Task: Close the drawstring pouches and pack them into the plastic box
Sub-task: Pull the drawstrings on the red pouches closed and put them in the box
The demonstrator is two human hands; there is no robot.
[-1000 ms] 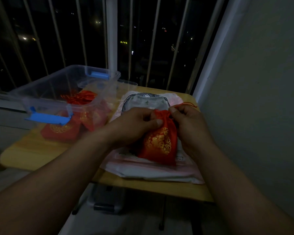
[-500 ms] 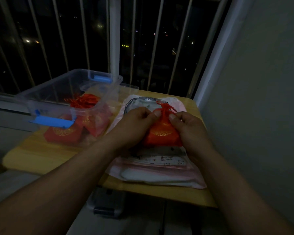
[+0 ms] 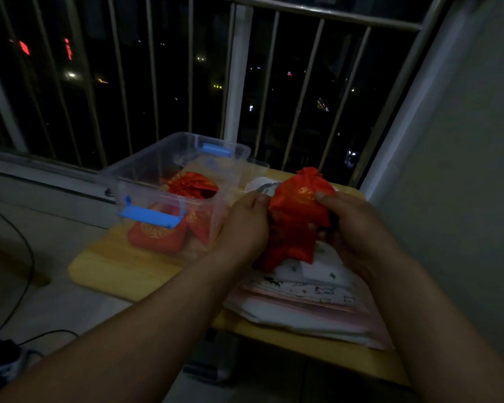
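Both hands, left [image 3: 246, 221] and right [image 3: 352, 225], grip a red pouch [image 3: 296, 216] above the table [image 3: 122, 269], right of the box [image 3: 146, 170] holding more pouches.

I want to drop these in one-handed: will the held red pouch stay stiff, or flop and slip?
Probably floppy: the red pouch sags and creases between the left hand and right hand, lower corners hanging. Its sheen suggests smooth cloth, so it may slide in a loose grip. The bulge under the gathered neck hints at some filling.
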